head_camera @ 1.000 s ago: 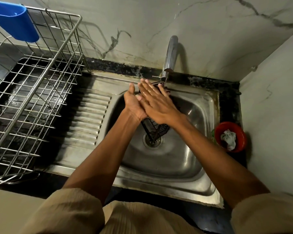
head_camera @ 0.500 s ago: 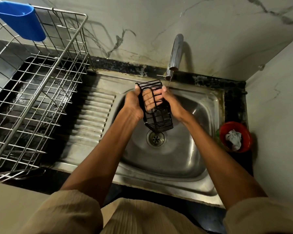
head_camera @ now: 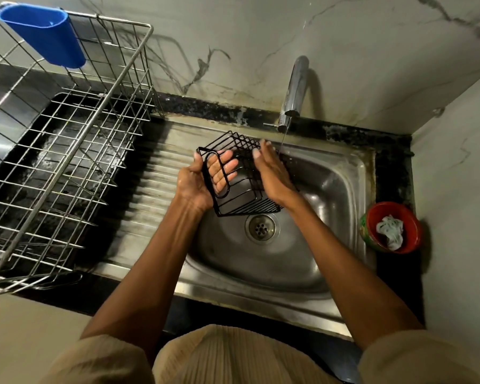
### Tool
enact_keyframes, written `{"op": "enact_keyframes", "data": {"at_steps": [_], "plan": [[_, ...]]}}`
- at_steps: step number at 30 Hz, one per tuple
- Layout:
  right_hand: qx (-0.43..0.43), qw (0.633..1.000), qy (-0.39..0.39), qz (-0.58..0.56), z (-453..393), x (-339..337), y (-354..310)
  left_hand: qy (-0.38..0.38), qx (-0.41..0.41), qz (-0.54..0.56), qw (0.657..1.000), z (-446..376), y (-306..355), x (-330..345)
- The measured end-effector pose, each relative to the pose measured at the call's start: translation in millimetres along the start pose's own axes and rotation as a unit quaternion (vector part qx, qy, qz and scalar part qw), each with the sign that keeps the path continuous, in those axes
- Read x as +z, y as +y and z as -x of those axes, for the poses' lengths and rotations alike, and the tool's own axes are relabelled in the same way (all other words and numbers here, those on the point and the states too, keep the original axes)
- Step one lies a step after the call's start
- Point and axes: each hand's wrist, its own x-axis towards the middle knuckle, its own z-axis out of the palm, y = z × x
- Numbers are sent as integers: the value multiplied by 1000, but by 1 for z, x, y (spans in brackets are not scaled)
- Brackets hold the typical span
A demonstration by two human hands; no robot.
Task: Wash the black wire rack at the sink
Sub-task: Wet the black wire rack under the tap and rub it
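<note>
The rack point(head_camera: 240, 178) is now held over the left part of the sink point(head_camera: 344, 173), above the drain point(head_camera: 262, 227), lifted and turned since half a second ago so its open side faces up. The left hand point(head_camera: 198, 180) grips one end, thumb outside, fingers point(head_camera: 222, 170) reaching through the wires. The right hand point(head_camera: 272, 173) lies flat against the far side, fingers straight (pressing or rubbing, not clasping). A thin stream from the tap point(head_camera: 293, 90) falls just right of the rack, barely wetting it. Judgement: rinsing is under way; the rack likely needs shifting under the stream.
</note>
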Motion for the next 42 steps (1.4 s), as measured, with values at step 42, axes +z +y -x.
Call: {"op": "enact_keyframes", "data": {"at_steps": [42], "plan": [[-43, 987, 95, -125, -26, -76, -27, 361, 31, -323, 874, -37, -21, -50]]}}
